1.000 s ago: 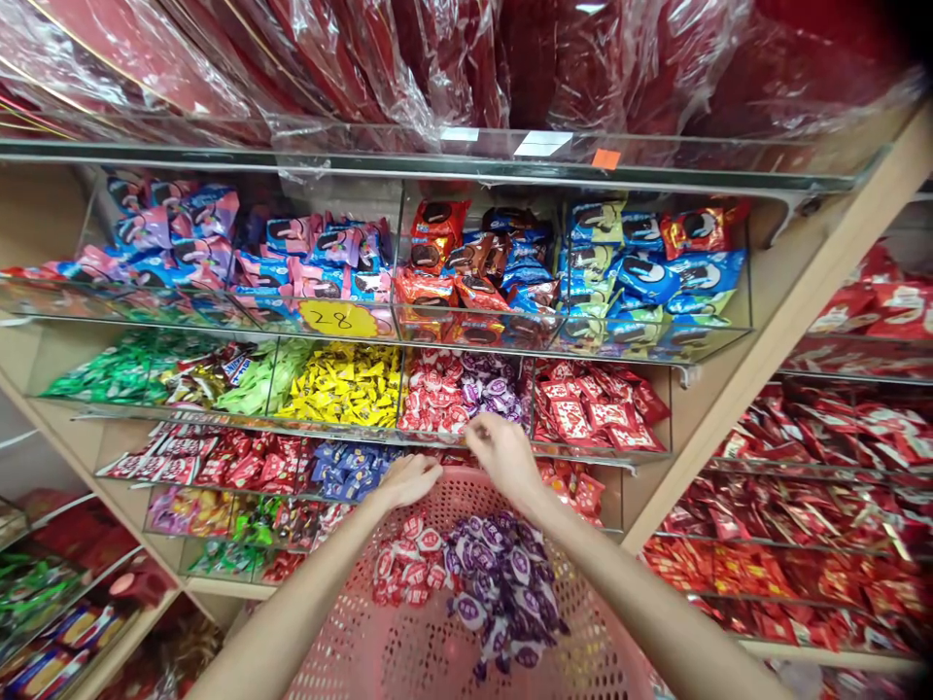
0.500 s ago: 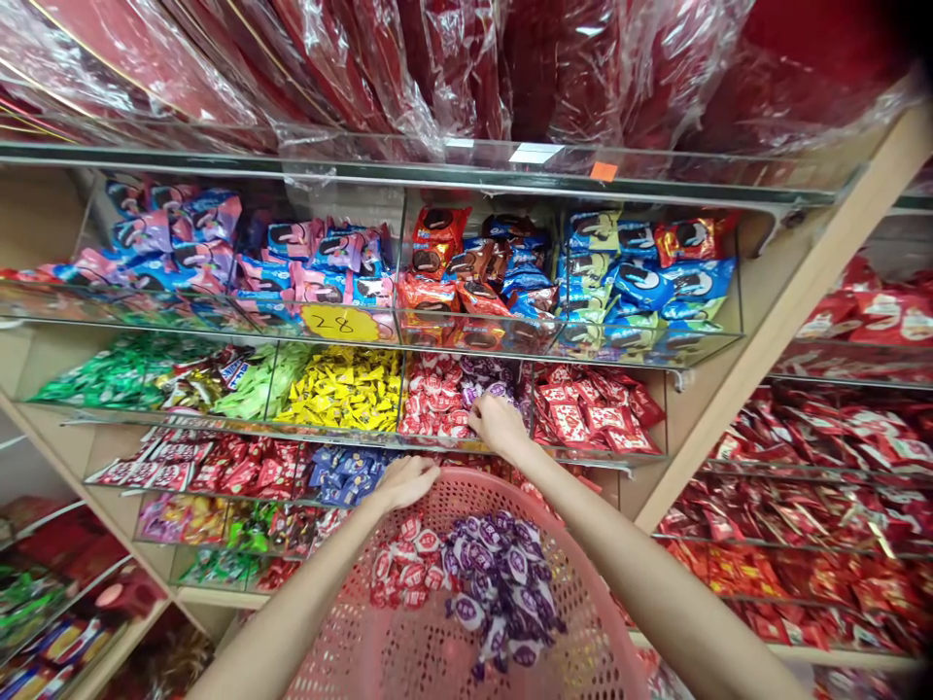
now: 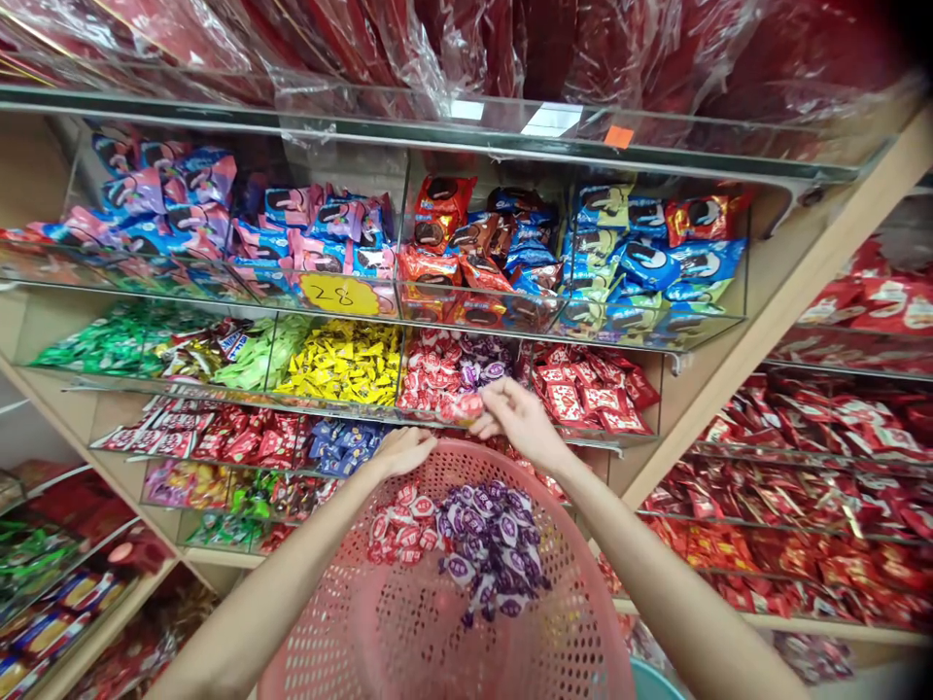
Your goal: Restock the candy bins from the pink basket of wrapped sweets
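With my right hand's (image 3: 519,423) fingertips pinching the red-and-white candy (image 3: 465,407) by the glass lip (image 3: 364,412), I'd use light pressure and clear that edge, my left hand's (image 3: 405,451) curled fingers steadying the pink basket (image 3: 618,622).

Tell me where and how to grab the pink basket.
Pink basket: best gripped by the far rim, I'd say, coming from above with fingers curled over the edge, as the left hand does. The rim is an exposed edge and the mouth faces up toward the camera. Red-wrapped candies and purple-wrapped candies lie loose inside, so avoid tipping.
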Demonstrator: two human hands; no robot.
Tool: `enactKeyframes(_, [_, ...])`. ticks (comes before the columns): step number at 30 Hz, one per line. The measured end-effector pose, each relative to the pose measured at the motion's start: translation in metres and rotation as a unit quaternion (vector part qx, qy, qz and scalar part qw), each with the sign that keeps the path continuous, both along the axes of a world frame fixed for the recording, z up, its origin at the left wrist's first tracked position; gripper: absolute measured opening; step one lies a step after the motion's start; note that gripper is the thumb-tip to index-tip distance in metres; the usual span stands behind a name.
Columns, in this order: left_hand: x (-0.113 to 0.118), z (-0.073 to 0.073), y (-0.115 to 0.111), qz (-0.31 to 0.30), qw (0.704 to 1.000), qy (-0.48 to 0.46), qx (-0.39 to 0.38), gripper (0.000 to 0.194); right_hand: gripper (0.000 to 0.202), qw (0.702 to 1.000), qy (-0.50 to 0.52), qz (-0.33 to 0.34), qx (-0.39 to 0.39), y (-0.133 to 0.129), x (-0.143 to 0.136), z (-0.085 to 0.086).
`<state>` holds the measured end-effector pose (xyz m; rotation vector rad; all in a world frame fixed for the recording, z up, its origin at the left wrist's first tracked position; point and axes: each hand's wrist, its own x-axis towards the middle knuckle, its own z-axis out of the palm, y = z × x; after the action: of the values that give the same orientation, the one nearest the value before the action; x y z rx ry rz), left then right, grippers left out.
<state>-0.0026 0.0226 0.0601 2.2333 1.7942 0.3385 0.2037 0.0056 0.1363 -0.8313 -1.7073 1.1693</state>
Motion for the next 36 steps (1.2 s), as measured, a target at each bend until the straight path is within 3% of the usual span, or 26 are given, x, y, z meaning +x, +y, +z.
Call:
enactKeyframes(3, [0.001, 0.001, -0.001, -0.007, 1.0, 0.0, 0.001, 0.043, 0.03, 0.985, 0.016, 0.116, -0.129, -0.016, -0.001, -0.036])
enactKeyframes(6, [0.002, 0.0, -0.002, -0.009, 1.0, 0.005, 0.007, 0.043, 0.032, 0.973, 0.001, 0.155, -0.171, -0.021, -0.007, -0.064])
enactKeyframes(11, [0.001, 0.0, -0.003, -0.011, 1.0, 0.007, 0.01, 0.041, 0.029, 0.977, -0.042, 0.159, -0.139, -0.017, -0.019, -0.073])
enactKeyframes(15, [-0.004, -0.003, -0.005, 0.005, 1.0, 0.002, 0.0, 0.042, 0.022, 0.978, -0.128, 0.154, -0.058, -0.008, -0.024, -0.072])
enactKeyframes(18, [-0.009, -0.005, -0.003, 0.018, 1.0, -0.005, -0.008, 0.044, 0.014, 0.96, -0.227, 0.146, 0.077, -0.003, -0.03, -0.075])
enactKeyframes(23, [-0.014, -0.003, 0.003, 0.022, 0.996, -0.061, -0.061, 0.047, 0.016, 0.847, -0.415, 0.114, 0.31, -0.011, -0.06, -0.073])
enactKeyframes(27, [-0.019, -0.002, 0.006, 0.021, 0.992, -0.105, -0.063, 0.05, 0.018, 0.786, -0.493, 0.077, 0.364, -0.024, -0.092, -0.077])
enactKeyframes(31, [-0.026, -0.005, 0.004, 0.019, 0.987, -0.141, -0.072, 0.053, 0.017, 0.773, -0.49, 0.083, 0.394, -0.03, -0.113, -0.095])
enactKeyframes(36, [-0.028, -0.008, 0.001, 0.033, 0.985, -0.155, -0.068, 0.052, 0.023, 0.819, -0.413, 0.087, 0.389, -0.036, -0.123, -0.115])
